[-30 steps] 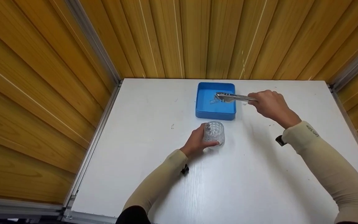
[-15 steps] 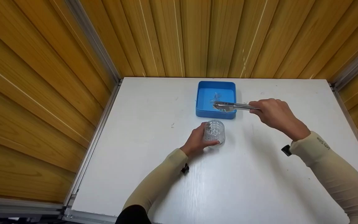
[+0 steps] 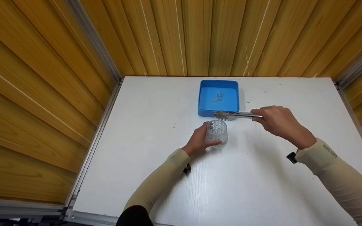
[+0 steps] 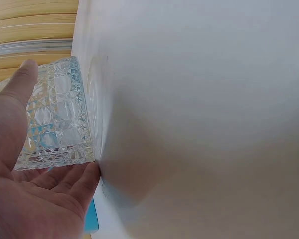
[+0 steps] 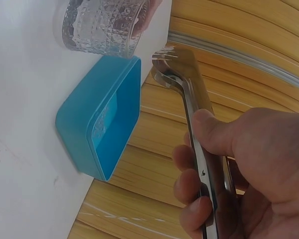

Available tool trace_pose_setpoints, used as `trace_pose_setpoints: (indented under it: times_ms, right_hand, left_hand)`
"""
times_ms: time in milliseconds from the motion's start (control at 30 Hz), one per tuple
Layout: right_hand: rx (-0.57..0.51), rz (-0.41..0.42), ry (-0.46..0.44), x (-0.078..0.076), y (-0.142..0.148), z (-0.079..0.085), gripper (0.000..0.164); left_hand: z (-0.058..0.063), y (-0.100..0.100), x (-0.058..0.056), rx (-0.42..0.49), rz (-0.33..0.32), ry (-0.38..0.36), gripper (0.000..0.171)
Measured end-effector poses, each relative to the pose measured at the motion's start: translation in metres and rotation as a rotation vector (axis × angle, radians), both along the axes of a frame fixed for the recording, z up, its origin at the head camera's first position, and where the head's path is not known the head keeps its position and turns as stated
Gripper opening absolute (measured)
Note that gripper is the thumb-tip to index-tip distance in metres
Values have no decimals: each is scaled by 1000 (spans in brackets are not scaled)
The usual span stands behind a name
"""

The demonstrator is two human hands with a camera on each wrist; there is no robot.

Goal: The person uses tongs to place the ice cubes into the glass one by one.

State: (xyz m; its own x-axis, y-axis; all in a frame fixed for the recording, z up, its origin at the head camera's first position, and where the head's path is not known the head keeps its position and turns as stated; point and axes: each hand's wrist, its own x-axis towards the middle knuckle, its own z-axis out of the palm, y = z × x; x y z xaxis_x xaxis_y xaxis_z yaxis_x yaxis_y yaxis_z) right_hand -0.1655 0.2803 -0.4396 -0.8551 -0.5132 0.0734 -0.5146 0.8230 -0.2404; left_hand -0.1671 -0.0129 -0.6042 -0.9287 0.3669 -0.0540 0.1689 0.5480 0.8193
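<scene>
My left hand (image 3: pixel 196 140) holds a clear patterned glass (image 3: pixel 217 133) standing upright on the table. In the left wrist view, the thumb lies on one side of the glass (image 4: pixel 55 114) and the fingers on the other. My right hand (image 3: pixel 275 121) grips metal tongs (image 3: pixel 237 115), thumb on one arm and fingers wrapped around the other. The tongs' head is above the far rim of the glass, near the front wall of a blue square box (image 3: pixel 206 112). Something small and clear seems to be between the tongs' tips, too unclear to identify. Small clear pieces (image 3: pixel 217 97) lie inside the box.
The white table (image 3: pixel 149 163) carries the box behind the glass. Wood-patterned panels (image 3: pixel 196 37) rise behind the table and at its sides, with metal frame rails (image 3: pixel 94 40) at the corners.
My right hand has drawn the tongs from inside the blue box, over its front wall, toward the glass. The left hand and glass have stayed in place.
</scene>
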Motion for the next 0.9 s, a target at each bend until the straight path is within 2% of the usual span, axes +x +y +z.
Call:
trace_pose_setpoints:
  times_ms: [167, 367, 900]
  right_hand:
    - [0, 16, 23, 1, -1, -2, 24]
    - [3, 7, -12, 3, -2, -3, 27]
    - [19, -1, -50, 5, -2, -5, 26]
  left_hand:
    - [1, 1, 0, -19, -8, 16, 93]
    - [2, 1, 0, -37, -6, 10, 93]
    - [-2, 1, 0, -9, -8, 21, 95]
